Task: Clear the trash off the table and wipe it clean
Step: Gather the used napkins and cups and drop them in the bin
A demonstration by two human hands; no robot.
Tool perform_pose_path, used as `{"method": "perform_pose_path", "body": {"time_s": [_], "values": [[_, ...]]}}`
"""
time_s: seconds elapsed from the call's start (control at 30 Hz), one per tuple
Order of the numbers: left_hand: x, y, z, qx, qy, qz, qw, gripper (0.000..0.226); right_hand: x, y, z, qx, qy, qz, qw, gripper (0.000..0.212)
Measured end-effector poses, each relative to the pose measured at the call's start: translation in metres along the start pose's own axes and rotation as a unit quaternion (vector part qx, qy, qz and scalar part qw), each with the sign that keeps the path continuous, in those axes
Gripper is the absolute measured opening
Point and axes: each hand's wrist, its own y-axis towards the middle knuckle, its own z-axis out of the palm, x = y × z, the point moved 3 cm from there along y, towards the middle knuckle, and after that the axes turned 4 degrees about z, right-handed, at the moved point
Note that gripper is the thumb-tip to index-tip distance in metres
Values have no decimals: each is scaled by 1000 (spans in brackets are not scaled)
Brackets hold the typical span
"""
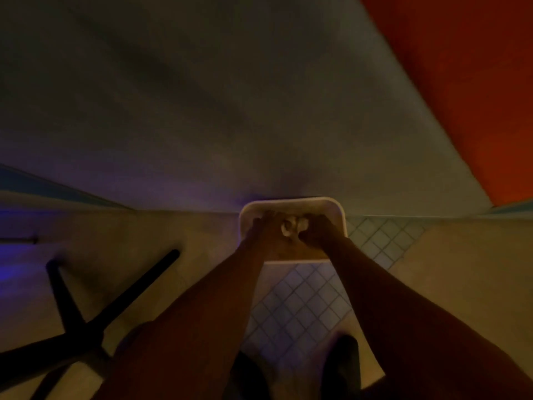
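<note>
Dim, blurry: left hand (pixel 266 230) and right hand (pixel 315 230) both pinch crumpled white trash (pixel 290 225) together over a white bin (pixel 340 215) standing on the tiled floor (pixel 302 307) by the wall.

Dim down here: my shoes (pixel 340 368) stand on a patch of small diamond tiles (pixel 300 310), black metal legs (pixel 86 313) left of those, red wall (pixel 467 82) far upper right.

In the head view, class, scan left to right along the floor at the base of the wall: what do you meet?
Black stand legs → left hand → crumpled paper over the bin → right hand → tiled floor patch.
</note>
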Motion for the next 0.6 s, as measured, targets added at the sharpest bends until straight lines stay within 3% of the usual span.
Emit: {"method": "perform_pose_path", "body": {"time_s": [0.07, 0.3, 0.43, 0.6], "values": [[-26, -38, -28, 18, 41, -60, 997, 79, 14, -47, -27, 5, 0, 7, 1000, 60], [-103, -161, -89, -22, -23, -77, 996, 71, 48, -192, -97, 42, 1, 25, 999, 52], [-140, -232, -133, -44, -42, -75, 995, 74, 78, -275, -135, -45, 32, -42, 998, 42], [-181, -325, -186, -86, -77, -55, 992, 71, 124, -373, -182, 22, 48, -14, 998, 51]]}}
